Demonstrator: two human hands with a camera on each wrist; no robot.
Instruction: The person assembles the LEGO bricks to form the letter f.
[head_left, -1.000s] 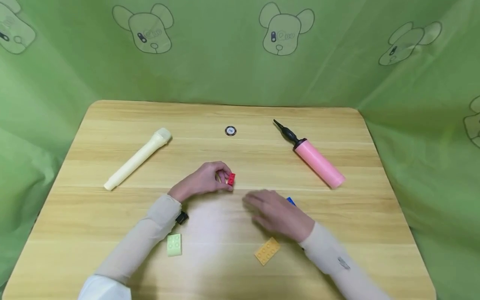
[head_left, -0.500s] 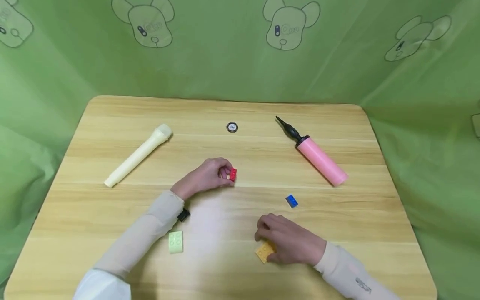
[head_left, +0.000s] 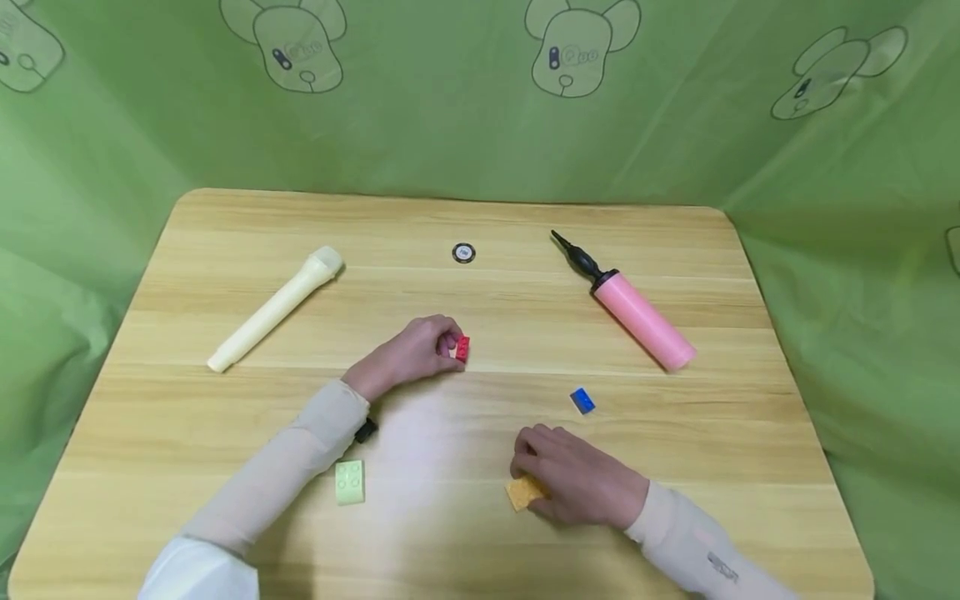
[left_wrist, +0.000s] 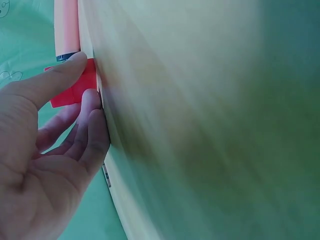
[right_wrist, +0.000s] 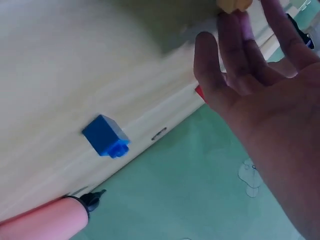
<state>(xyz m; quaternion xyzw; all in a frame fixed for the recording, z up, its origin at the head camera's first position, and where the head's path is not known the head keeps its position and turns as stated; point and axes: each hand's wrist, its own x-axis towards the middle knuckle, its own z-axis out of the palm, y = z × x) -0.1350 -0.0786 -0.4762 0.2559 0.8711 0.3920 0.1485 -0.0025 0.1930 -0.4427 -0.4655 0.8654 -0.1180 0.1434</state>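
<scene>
Near the table's middle my left hand pinches a small red building brick between thumb and fingers. The left wrist view shows the thumb across this red brick, close to the tabletop. Nearer the front, my right hand holds an orange-yellow building brick by its right part, which the fingers partly cover. Only one end of this orange-yellow brick shows at the top of the right wrist view. A blue brick lies just beyond the right hand, touched by neither hand.
A pale green brick lies beside the left forearm. Farther back are a cream toy microphone, a round chip and a pink hand pump with a black nozzle. Green curtain hangs behind the table.
My right hand has moved toward the front and taken hold of the orange-yellow brick, which has shifted and turned slightly. The blue brick is uncovered. My left hand keeps its pinch on the red brick.
</scene>
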